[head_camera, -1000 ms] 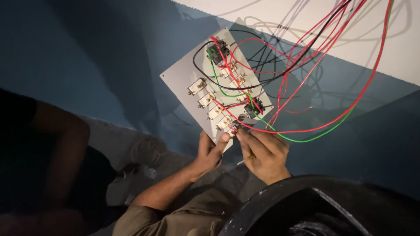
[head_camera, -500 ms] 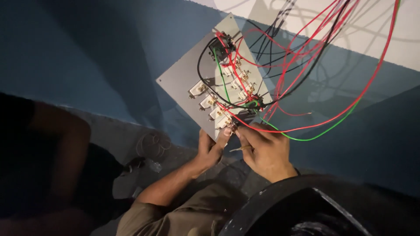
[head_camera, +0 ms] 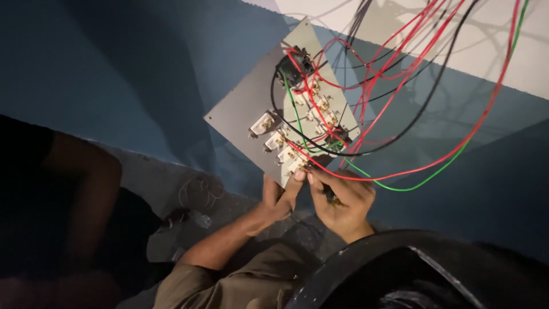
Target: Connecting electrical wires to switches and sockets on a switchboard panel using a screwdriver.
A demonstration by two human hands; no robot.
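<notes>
A grey switch panel [head_camera: 240,117] is held tilted in front of a blue wall, its back facing me. White switch bodies with brass terminals [head_camera: 278,140] sit in rows on it, and a black part [head_camera: 294,63] is at its top. Red, black and green wires [head_camera: 400,131] loop from the terminals up to the right. My left hand [head_camera: 277,197] grips the panel's lower corner, fingertips at the lowest switch. My right hand [head_camera: 346,197] is closed on a small dark tool [head_camera: 330,196] with a green mark, its tip at that same corner.
Another person's dark limb [head_camera: 86,189] is at the left. A rough grey floor or ledge [head_camera: 189,194] lies below the panel. A black curved rim [head_camera: 389,257] fills the lower right. The wall [head_camera: 114,68] turns white at the top right.
The panel now sits higher and more to the right in view, tilted more upright. Both hands stay at its lower corner, the right one closing in on the lowest switch.
</notes>
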